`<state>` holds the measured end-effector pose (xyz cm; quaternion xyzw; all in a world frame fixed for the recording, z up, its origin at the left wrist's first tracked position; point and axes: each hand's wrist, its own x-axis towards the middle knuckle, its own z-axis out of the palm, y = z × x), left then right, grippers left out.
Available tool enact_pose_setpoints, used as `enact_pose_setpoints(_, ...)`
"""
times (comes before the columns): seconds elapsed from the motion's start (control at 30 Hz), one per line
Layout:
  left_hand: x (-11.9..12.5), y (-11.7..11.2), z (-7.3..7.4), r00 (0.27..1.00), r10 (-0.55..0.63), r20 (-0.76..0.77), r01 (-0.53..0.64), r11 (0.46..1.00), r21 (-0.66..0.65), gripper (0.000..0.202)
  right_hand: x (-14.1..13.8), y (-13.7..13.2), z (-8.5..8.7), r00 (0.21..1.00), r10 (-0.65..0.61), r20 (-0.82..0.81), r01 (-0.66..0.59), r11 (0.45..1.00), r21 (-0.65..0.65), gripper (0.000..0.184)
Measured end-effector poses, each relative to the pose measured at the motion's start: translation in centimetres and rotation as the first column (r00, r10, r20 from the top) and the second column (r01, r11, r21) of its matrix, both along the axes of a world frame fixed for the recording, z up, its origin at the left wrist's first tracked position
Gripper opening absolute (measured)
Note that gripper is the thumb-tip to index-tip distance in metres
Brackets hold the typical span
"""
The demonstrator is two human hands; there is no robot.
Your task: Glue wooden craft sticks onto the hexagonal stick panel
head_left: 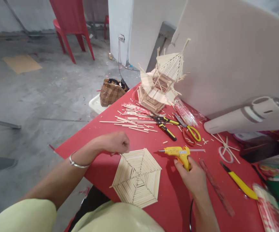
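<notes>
A yellow hot glue gun (178, 152) is gripped by its handle in my right hand (194, 175), its nozzle pointing left, above the red table. In front of me lies a flat hexagonal panel of thin wooden sticks (139, 178), laid in rings around a centre. My left hand (118, 143) is closed, fingers curled, at the panel's far left corner. Whether it pinches the panel or a small stick is hidden by the fingers. Loose sticks (132, 120) are scattered beyond my left hand.
A stick-built tiered model (163, 79) stands at the table's far corner. Nearby lie black-and-yellow pliers (164, 129) and yellow-handled scissors (193, 132). At right are a yellow cutter (243, 185), a tape ring (225, 155), a white tumbler (245, 114) and packaged sticks (272, 207).
</notes>
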<state>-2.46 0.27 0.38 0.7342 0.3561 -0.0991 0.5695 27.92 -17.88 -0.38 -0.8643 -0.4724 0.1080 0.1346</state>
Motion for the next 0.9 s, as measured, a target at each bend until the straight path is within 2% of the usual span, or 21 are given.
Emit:
enact_pose_setpoints(0.1,0.0,0.2,-0.3,1.0,0.014,-0.003,-0.014,1.0,-0.015,0.01,1.1,-0.9,-1.1,0.996,-0.061,-0.069,0.061,0.998,0.003,0.035)
enact_pose_setpoints(0.2,0.1,0.3,-0.4,1.0,0.03,-0.008,-0.031,0.999,-0.016,0.011,1.7,-1.1,-1.9,0.997,-0.073,-0.008,0.073,0.997,0.007,0.036)
enact_pose_setpoints(0.33,0.2,0.2,0.0,0.998,0.056,0.003,-0.056,0.998,-0.015,0.012,1.8,-1.0,-2.4,0.995,-0.022,0.096,0.024,0.999,-0.023,0.035)
enact_pose_setpoints(0.47,-0.2,0.5,0.3,0.998,0.057,0.005,-0.058,0.998,0.009,0.013,1.4,-1.1,-1.9,0.961,0.01,0.275,0.013,0.997,-0.082,0.039)
enact_pose_setpoints(0.6,-0.5,1.2,0.7,0.999,0.045,0.028,-0.049,0.984,0.174,0.019,1.0,-1.6,-0.1,0.898,0.013,0.441,0.006,0.999,-0.042,0.045)
enact_pose_setpoints(0.67,-0.1,1.3,0.9,0.997,0.07,0.042,-0.078,0.96,0.268,0.02,0.6,-1.4,0.8,0.899,0.044,0.435,-0.058,0.998,0.018,0.043)
enact_pose_setpoints(0.77,1.3,1.2,1.0,0.997,0.082,0.003,-0.075,0.895,0.44,0.019,-0.6,0.1,1.8,0.946,0.174,0.274,-0.205,0.975,0.089,0.032)
enact_pose_setpoints(0.9,3.4,1.1,0.7,0.977,0.101,-0.188,0.056,0.729,0.682,0.023,-3.2,3.6,2.4,0.91,0.391,0.14,-0.408,0.905,0.122,0.026)
